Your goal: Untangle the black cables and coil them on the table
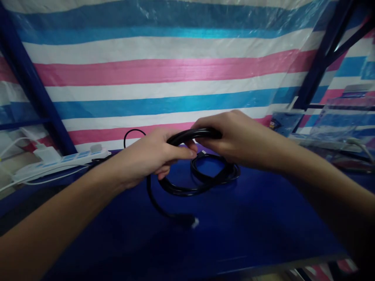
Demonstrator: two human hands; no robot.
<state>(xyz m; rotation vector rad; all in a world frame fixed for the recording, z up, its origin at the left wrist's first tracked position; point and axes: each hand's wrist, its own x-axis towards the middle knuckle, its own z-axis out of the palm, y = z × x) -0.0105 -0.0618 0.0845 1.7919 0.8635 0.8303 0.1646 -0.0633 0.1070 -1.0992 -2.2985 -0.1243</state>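
A looped black cable (191,135) is held above the blue table by both of my hands. My left hand (152,154) is closed round the left side of the loops, its thumb pointing right. On the right side, my right hand (231,136) is closed on the same loops, its fingertips close to the left thumb. One cable end hangs below my left hand, with a connector (187,221) that has a pale tip. Behind the held loops, a second black cable coil (216,179) with a small plug (202,154) shows on the table.
A white power strip (67,160) with a white adapter (47,153) and cords lies at the left. Striped sheeting (175,72) hangs behind the blue table (228,230). Blue frame posts (38,82) stand at both sides. Clear plastic bags (331,121) are at the right.
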